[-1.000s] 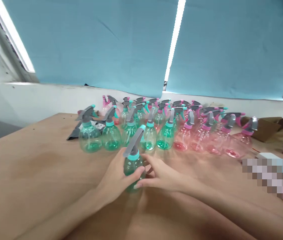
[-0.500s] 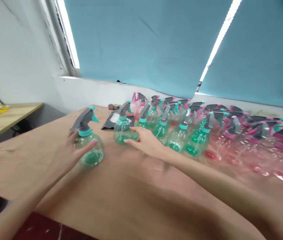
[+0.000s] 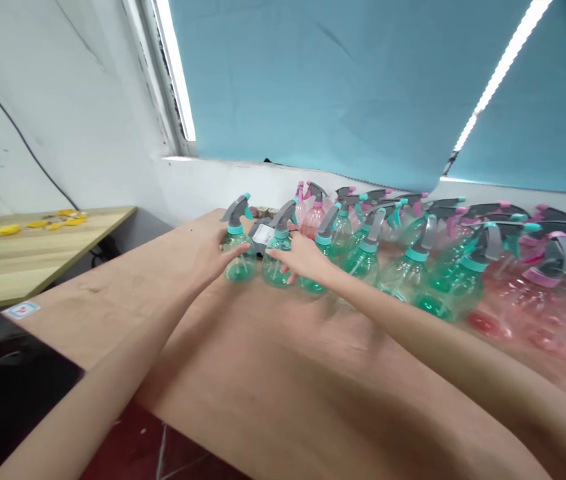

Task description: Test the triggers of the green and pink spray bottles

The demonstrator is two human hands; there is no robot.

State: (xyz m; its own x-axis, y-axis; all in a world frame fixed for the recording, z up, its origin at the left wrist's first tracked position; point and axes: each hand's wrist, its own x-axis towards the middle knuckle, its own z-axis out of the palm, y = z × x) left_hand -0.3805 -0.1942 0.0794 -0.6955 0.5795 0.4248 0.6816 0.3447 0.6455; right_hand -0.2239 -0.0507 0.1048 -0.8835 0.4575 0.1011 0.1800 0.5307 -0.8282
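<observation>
My left hand is closed round the side of a clear green spray bottle with a grey trigger head and a turquoise collar. That bottle stands upright at the left end of a row. Against the right side of a second green spray bottle, my right hand rests with thumb in front and fingers curled; part of its grip is hidden. Beside it, a third green spray bottle is partly covered by my right hand.
More green spray bottles continue rightward, with pink spray bottles beyond and behind. A dark packet with a white label lies behind the front row. Yellow pieces lie on a separate table at left.
My left hand has brought its spray bottle forward and right, close beside the second bottle. My right hand stays at the second bottle. The view has swung left.
</observation>
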